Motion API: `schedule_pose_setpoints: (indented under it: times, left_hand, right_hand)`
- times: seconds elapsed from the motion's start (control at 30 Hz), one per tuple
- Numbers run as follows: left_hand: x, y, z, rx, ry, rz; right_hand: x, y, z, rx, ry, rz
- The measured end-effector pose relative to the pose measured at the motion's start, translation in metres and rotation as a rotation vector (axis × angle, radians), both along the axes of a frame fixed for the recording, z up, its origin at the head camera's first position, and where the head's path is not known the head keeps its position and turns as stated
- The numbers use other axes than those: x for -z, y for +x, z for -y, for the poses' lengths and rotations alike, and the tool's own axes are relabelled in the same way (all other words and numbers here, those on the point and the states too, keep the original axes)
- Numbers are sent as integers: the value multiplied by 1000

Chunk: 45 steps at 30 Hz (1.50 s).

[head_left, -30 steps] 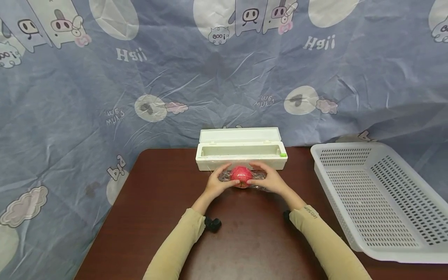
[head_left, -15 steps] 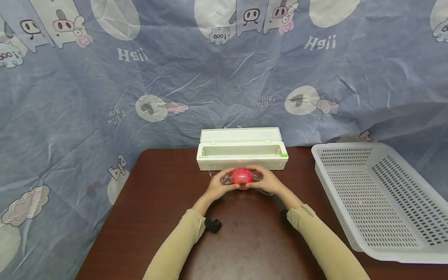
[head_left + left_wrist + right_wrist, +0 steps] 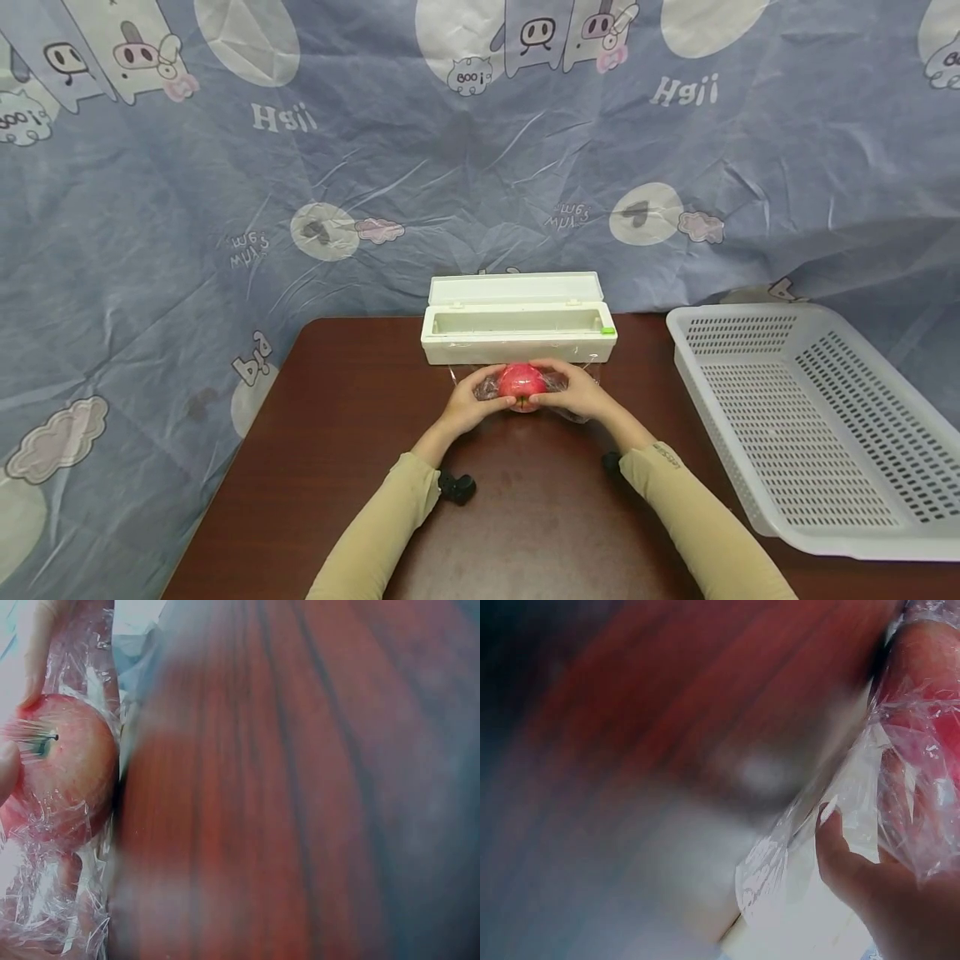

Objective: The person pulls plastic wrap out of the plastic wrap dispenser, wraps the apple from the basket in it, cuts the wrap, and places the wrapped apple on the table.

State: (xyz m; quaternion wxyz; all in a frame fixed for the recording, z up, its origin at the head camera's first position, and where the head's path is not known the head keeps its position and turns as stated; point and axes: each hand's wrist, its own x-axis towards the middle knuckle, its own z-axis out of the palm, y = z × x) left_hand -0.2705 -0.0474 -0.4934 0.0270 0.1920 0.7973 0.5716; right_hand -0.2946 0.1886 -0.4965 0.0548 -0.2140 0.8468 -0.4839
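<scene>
A red apple (image 3: 521, 383), its stem facing me, sits between my hands in front of the white box. Clear cling film (image 3: 45, 915) covers it and bunches up at both sides. My left hand (image 3: 468, 406) grips its left side, with the thumb near the stem. On the other side my right hand (image 3: 583, 393) holds the apple and the film, its thumb also at the front. In the right wrist view, loose film (image 3: 765, 877) stretches beside the fingers. The undersides of the apple and film are hidden.
Behind the apple stands a long white cling film box (image 3: 517, 348) with its lid up and a green piece at its right end. A white perforated basket (image 3: 802, 433) occupies the right side of the brown table (image 3: 517, 508). A patterned cloth (image 3: 465, 167) hangs behind.
The apple has shifted slightly toward me and to the right, with both hands. My fingers have come in closer round it, and the film shows more at both sides.
</scene>
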Motion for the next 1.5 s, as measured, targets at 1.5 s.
schedule_pose_setpoints:
  times: [1.5]
  left_hand:
    - [-6,45,7,-21,-40,19]
  right_hand:
    - [5,48,-7,-24,-72,141]
